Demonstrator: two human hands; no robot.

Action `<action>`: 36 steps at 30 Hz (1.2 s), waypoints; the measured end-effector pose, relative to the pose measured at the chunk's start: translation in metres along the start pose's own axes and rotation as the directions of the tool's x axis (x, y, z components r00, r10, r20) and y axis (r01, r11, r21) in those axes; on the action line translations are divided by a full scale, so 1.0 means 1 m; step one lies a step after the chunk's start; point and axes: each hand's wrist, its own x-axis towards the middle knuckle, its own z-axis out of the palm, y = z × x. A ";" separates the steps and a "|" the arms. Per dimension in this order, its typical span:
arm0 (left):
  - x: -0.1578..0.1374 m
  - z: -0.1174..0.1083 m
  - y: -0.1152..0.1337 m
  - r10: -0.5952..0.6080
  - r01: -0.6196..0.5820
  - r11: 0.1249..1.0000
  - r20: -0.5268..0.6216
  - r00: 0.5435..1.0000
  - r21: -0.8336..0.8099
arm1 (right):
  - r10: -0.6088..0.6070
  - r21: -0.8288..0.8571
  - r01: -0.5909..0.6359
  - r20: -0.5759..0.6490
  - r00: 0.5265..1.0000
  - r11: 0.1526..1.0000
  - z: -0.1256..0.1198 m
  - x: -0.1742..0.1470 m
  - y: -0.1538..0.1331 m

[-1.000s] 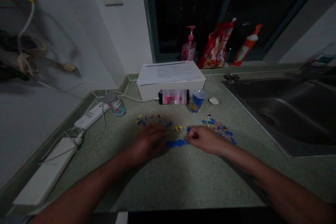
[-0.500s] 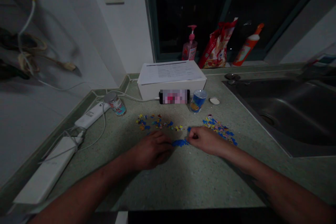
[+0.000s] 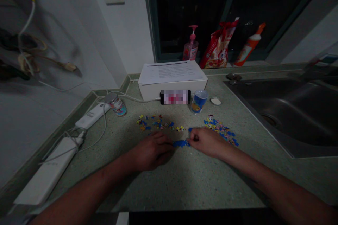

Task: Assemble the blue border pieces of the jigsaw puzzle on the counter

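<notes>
On the counter lies a short strip of joined blue jigsaw pieces (image 3: 180, 143), between my two hands. My left hand (image 3: 154, 150) is closed, palm down, with its fingertips at the left end of the strip. Thumb and index finger of my right hand (image 3: 207, 141) pinch at the strip's right end, on a jigsaw piece mostly covered by the fingers. Loose jigsaw pieces (image 3: 160, 123) are scattered behind my left hand. A denser pile of blue, yellow and pink pieces (image 3: 220, 128) lies behind and to the right of my right hand.
Behind the pieces stand a phone (image 3: 175, 97), a blue can (image 3: 199, 102), its lid (image 3: 216, 101) and a white box (image 3: 173, 84). A jar (image 3: 116, 104) and power strips (image 3: 50, 168) with cables are at the left. A steel sink (image 3: 264, 140) is at the right.
Both hands stay in almost the same place at the blue strip. The right fingers have shifted only very slightly; the loose pieces have not moved.
</notes>
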 end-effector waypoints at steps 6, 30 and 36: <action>0.000 0.000 0.000 0.001 -0.001 1.000 -0.002 1.000 -0.006 | -0.027 0.019 0.027 -0.022 0.999 0.999 -0.002 -0.002 0.001; -0.001 0.002 -0.001 0.002 -0.002 1.000 -0.013 1.000 -0.012 | -0.186 -0.039 0.185 -0.026 0.982 0.982 -0.002 -0.010 -0.002; -0.001 0.000 -0.001 -0.012 0.012 1.000 0.012 1.000 -0.005 | -0.203 -0.043 0.202 -0.014 0.979 0.978 -0.002 -0.011 -0.002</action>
